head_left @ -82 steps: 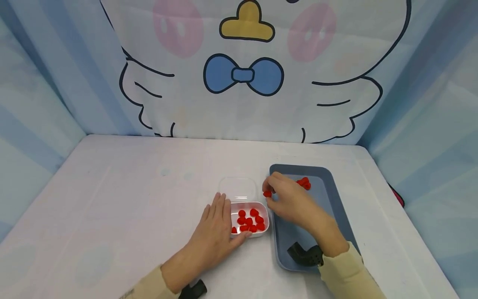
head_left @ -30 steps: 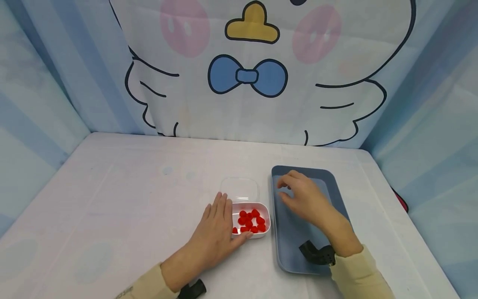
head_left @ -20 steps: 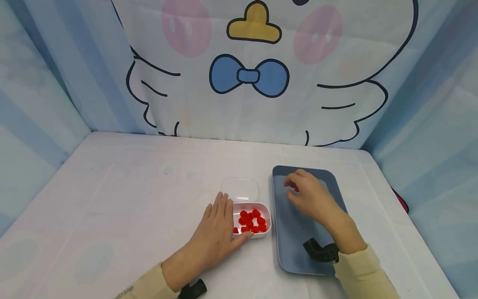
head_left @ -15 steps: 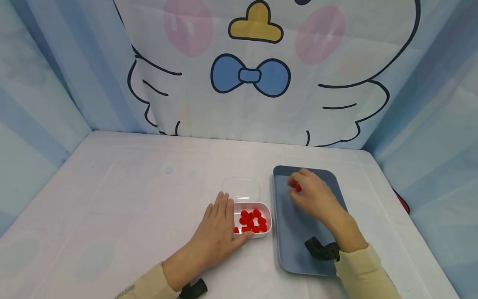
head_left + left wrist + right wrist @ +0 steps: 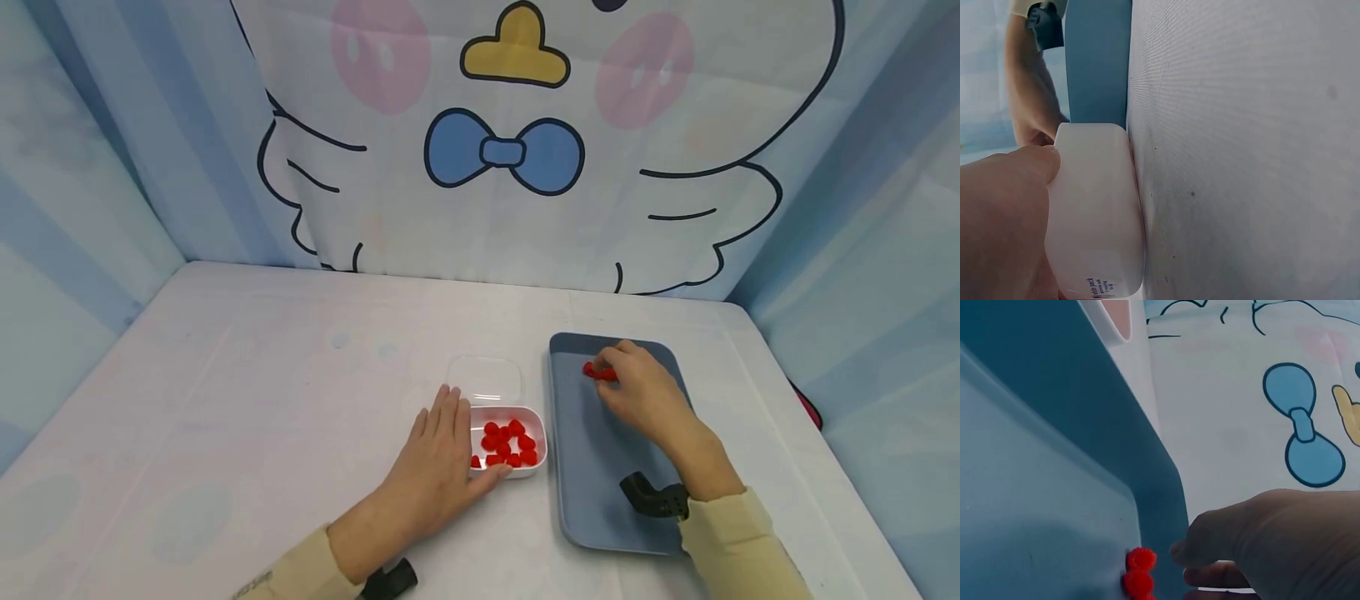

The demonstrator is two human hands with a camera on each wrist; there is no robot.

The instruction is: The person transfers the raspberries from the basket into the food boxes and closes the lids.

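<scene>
Red, bumpy, berry-like pieces (image 5: 1139, 582) are clustered near the far end of the blue-grey tray (image 5: 600, 467), by the bent fingers of the right grip (image 5: 639, 389). Whether one is pinched cannot be told, as the fingertips are partly hidden. More red pieces (image 5: 503, 448) are scattered in the white box (image 5: 1091, 206), against which the left grip (image 5: 429, 464) is laid with straight fingers along its side and the thumb at the near rim. Judged by look, each piece is light and perhaps soft, best taken gently by its sides; the box, probably light plastic, could easily be slid if unsupported.
</scene>
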